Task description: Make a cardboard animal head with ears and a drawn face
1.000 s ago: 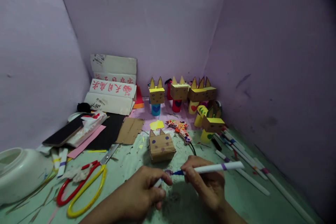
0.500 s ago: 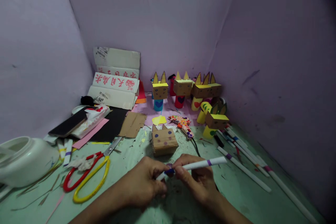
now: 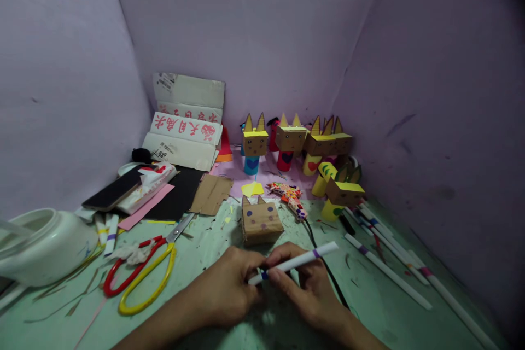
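Both my hands meet low in the middle of the view over the green table (image 3: 213, 251). My right hand (image 3: 307, 290) grips a white marker pen (image 3: 299, 260) with a purple band, its barrel pointing up to the right. My left hand (image 3: 229, 290) is closed on the pen's cap (image 3: 255, 279) at the near end, pressed against the barrel. Just beyond the hands stands a brown cardboard box head (image 3: 260, 221) with two pointed ears and purple dots.
Red and yellow scissors (image 3: 141, 276) lie at the left, a white pot (image 3: 41, 246) further left. Several cardboard animal figures (image 3: 295, 145) stand at the back. Several white markers (image 3: 385, 251) lie at the right. Papers and card (image 3: 180, 197) are stacked back left. Purple walls enclose the table.
The cap in my left hand and the pen in my right have come together; a second ago the blue tip was bare between them. The view shifted slightly.
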The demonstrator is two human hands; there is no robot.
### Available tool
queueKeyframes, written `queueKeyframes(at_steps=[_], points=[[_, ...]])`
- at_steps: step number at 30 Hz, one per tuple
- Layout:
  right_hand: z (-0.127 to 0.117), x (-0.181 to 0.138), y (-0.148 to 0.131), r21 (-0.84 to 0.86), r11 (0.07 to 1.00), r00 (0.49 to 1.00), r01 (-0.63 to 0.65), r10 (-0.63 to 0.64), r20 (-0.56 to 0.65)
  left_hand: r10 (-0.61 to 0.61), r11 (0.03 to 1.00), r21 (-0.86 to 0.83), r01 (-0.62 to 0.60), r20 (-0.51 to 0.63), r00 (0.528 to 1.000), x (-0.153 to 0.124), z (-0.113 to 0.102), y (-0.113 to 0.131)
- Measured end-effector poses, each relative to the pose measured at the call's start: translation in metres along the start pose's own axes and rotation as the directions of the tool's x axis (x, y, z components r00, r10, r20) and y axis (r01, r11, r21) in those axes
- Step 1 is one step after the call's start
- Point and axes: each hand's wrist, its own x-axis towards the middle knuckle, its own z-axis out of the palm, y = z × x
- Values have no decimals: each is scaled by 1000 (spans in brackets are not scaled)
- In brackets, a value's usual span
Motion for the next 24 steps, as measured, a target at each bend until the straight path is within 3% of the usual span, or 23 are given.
queueKeyframes(at_steps=[3, 6, 14, 16, 19, 24], points=[[-3, -1, 4, -39, 998, 998, -54, 54, -9, -145, 947, -280, 156, 61, 988, -2, 0, 4], [-9, -2, 10, -99, 992, 997, -72, 70, -31, -99, 857, -494, 146, 121, 988, -6, -2, 6], [-9, -7, 10, 87, 991, 992, -106, 112, -62, -46, 740, -663, 112, 117, 992, -5, 3, -3], [-7, -6, 10, 165, 977, 987, -133, 146, -70, -15, 705, -709, 35, 34, 999, -5, 8, -1], [-3, -5, 11, 267, 951, 982, -157, 178, -57, 13, 674, -722, -154, -197, 980, -7, 17, 1], [4, -3, 15, 379, 894, 964, -239, 265, -16, 109, 786, -511, -348, -439, 892, -8, 32, -10]])
